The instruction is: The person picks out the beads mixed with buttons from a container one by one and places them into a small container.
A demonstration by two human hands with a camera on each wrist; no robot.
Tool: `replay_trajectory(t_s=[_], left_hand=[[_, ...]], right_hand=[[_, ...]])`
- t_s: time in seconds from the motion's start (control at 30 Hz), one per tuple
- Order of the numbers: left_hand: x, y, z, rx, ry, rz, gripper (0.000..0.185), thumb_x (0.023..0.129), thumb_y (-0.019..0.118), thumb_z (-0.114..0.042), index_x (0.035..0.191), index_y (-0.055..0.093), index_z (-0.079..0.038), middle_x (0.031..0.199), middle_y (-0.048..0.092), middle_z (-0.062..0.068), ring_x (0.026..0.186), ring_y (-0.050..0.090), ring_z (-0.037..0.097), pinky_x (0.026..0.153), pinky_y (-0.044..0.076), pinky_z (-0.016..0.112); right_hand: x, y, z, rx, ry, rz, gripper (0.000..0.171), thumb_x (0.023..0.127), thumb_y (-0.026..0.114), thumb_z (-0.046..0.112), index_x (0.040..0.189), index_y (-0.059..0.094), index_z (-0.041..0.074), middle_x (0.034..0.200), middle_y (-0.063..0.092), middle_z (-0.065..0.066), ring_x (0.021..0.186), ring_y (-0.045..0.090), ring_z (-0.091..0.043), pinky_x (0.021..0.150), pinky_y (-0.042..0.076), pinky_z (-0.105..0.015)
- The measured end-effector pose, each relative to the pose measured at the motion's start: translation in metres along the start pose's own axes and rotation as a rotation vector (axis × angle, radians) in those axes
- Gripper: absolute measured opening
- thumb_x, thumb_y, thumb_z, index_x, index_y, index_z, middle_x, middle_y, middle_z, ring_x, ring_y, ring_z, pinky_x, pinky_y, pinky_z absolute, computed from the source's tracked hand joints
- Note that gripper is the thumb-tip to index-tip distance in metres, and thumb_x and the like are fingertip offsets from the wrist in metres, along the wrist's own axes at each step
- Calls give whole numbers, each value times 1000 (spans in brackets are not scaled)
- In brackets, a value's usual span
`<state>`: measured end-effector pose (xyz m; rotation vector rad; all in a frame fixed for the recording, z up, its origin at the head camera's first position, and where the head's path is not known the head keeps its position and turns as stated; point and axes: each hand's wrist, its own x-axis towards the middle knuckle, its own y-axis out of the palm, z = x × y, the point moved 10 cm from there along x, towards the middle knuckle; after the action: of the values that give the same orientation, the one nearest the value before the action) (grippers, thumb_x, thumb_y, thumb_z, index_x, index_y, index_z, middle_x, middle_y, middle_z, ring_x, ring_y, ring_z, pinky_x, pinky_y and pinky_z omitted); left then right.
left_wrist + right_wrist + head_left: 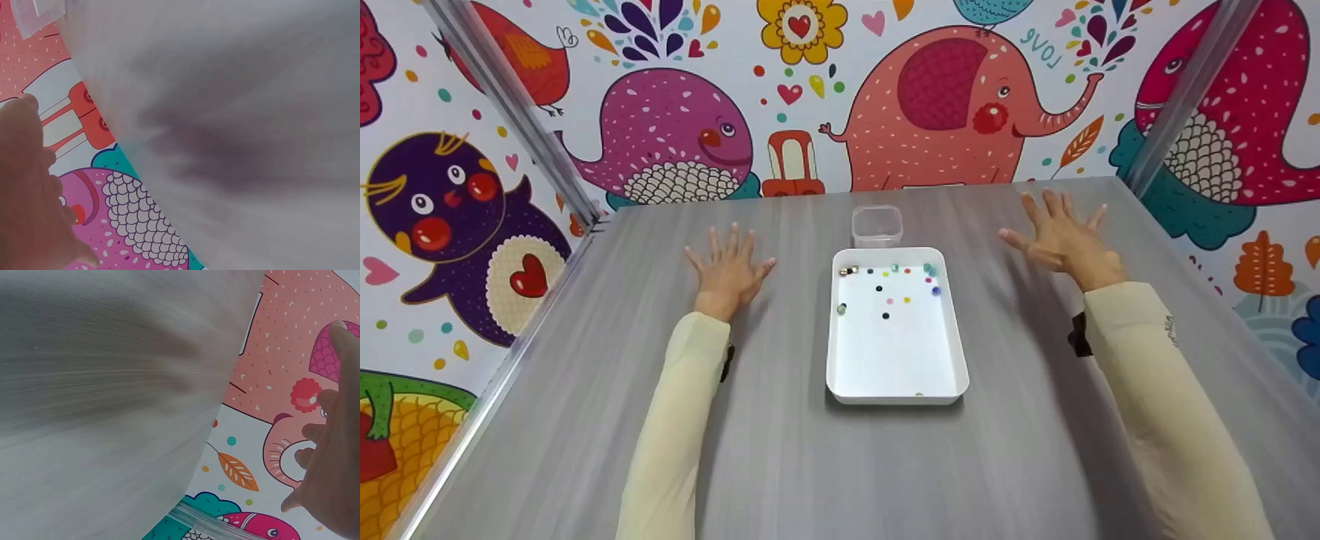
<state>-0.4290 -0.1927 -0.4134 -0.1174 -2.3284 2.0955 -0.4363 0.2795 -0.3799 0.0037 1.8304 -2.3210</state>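
Observation:
My left hand is held over the table left of the white tray, fingers straight and spread, holding nothing. On the other side, my right hand hovers with its fingers spread too, and its shadow falls on the table. Between them lies the shallow white tray. Small coloured beads are scattered mostly in its far half, among them a black bead and a blue bead. Right behind the tray stands a small clear plastic box. Both wrist views show the hands raised above the grey surface.
The grey wood-grain table ends at a wall printed with cartoon animals. Metal posts rise at the back left and back right. A metal edge strip runs along the left side.

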Motion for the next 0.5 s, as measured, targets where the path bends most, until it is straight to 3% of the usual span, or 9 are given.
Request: replay_trajectory(t_s=[0.5], left_hand=[[-5, -2, 5, -25, 20, 1, 77, 103, 30, -59, 162, 7, -16, 170, -3, 15, 154, -10, 47, 114, -10, 82]], right_hand=[[-6, -3, 5, -31, -21, -22, 105, 86, 29, 84, 161, -7, 21, 167, -11, -23, 150, -14, -52, 104, -28, -80]])
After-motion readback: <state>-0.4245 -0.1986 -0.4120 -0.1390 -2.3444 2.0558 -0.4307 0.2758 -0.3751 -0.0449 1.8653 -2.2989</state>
